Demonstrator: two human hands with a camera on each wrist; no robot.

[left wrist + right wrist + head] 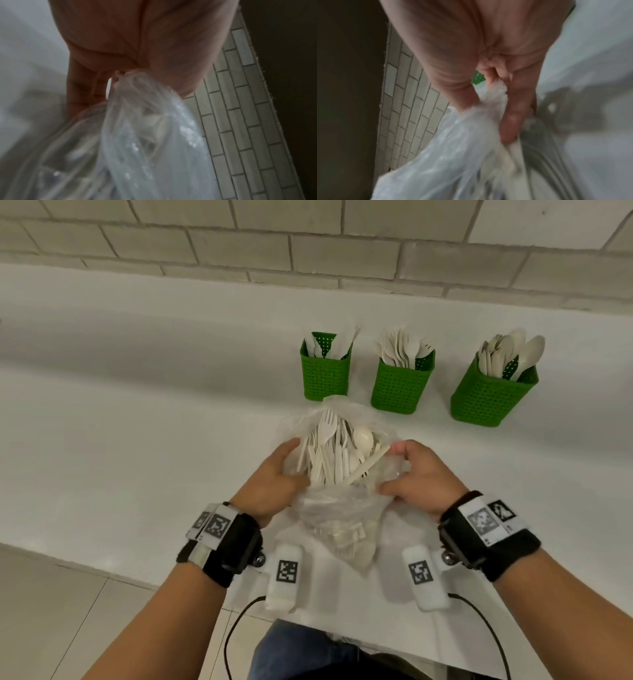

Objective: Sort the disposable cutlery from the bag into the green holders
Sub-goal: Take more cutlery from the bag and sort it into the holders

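On white counter (pixel 137 405) w/ brick wall (pixel 239 248), both hands' fingers (pixel 404 448) pinch bag (pixel 342 508).

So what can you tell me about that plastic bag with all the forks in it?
The plastic bag is clear, thin and crinkly. It lies on the white counter, mouth pulled open. The left hand and right hand each grip a side. Pale forks, spoons and knives poke out towards the green holders.
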